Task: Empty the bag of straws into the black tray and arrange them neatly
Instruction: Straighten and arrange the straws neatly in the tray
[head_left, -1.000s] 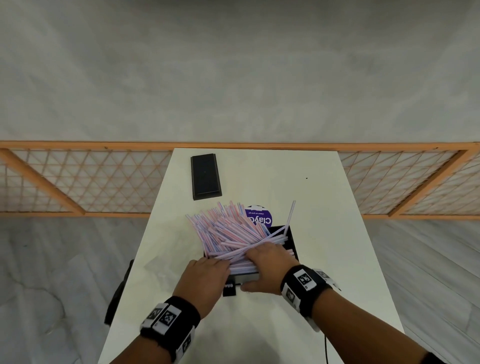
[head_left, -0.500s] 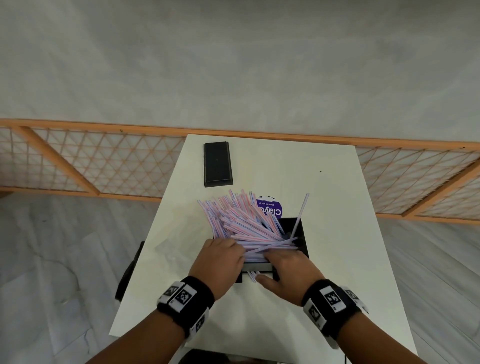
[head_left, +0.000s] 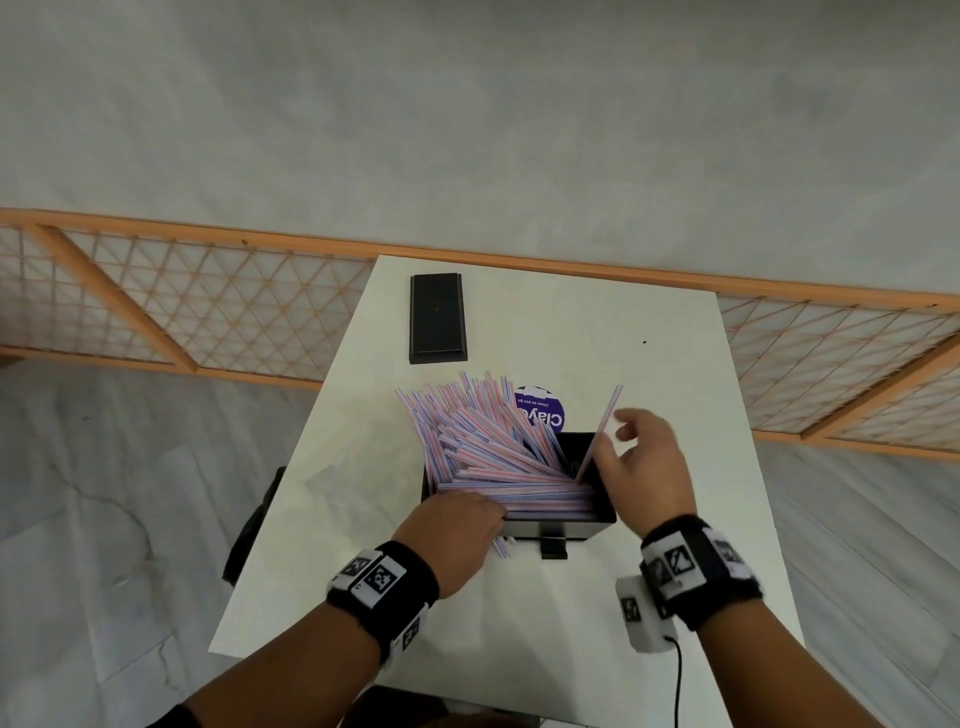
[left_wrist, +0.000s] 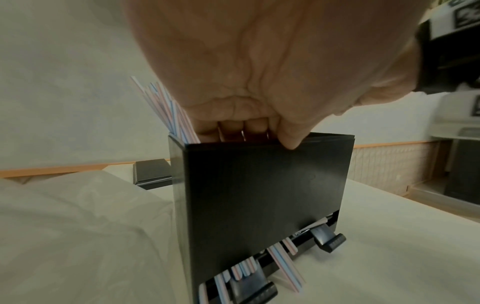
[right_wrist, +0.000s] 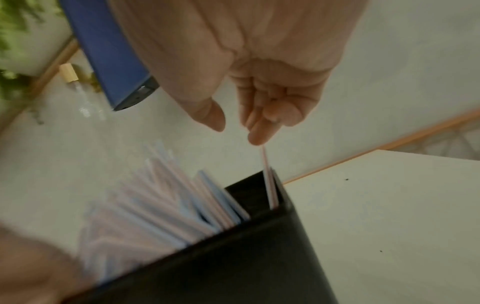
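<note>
The black tray (head_left: 571, 527) (left_wrist: 259, 195) (right_wrist: 233, 267) stands near the table's front, with pink-and-blue striped straws (head_left: 483, 447) (right_wrist: 161, 205) fanning out to the far left. A few straw ends (left_wrist: 283, 265) poke from its bottom slot. My left hand (head_left: 452, 519) (left_wrist: 259, 82) grips the near-left rim, fingers inside, thumb on the front wall. My right hand (head_left: 644, 462) (right_wrist: 246, 72) hovers at the right end. Its loosely curled fingers touch a single upright straw (head_left: 605, 421) (right_wrist: 270, 185), the thumb apart. The bag's purple label (head_left: 540, 413) shows behind the tray.
A black lid (head_left: 436, 317) (left_wrist: 152, 172) lies at the white table's (head_left: 675, 395) far left. Crumpled clear plastic (left_wrist: 78, 205) sits left of the tray. An orange lattice rail (head_left: 208, 312) runs behind, and a dark chair (head_left: 254, 530) stands at the table's left edge.
My right hand has lifted off the straws at the tray's near side and moved right and away to the upright straw. My left hand stays at the near-left corner.
</note>
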